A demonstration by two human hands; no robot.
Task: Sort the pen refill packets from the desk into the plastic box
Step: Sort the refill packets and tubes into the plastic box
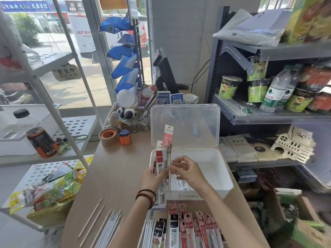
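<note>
A person's left hand (152, 178) grips a small bundle of pen refill packets (163, 154) upright over the near-left corner of an open white plastic box (220, 169), fingers wrapped round the lower part of the bundle, while the right hand (186, 170) pinches the edge of 1 packet between thumb and fingertips, apparently drawing it out of the bundle. The tallest packet, pink-topped, stands above the others against the box's raised clear lid (185, 125).

At least 1 packet already lies inside the box (182, 184), near its front wall; how many more sit beneath it cannot be told from this angle. Many more packets, red, black and white, wait in a row on the wooden surface (114, 169) at the near edge (189, 228), beside loose refills (109, 228) to the left.

The sorting appears to be in its early stage: one handful is being separated above the box, and most of the stock remains on the surface. The next move likely calls for freeing the pinched packet cleanly from its neighbours and laying it flat in the box, aligned with the one already there.
</note>
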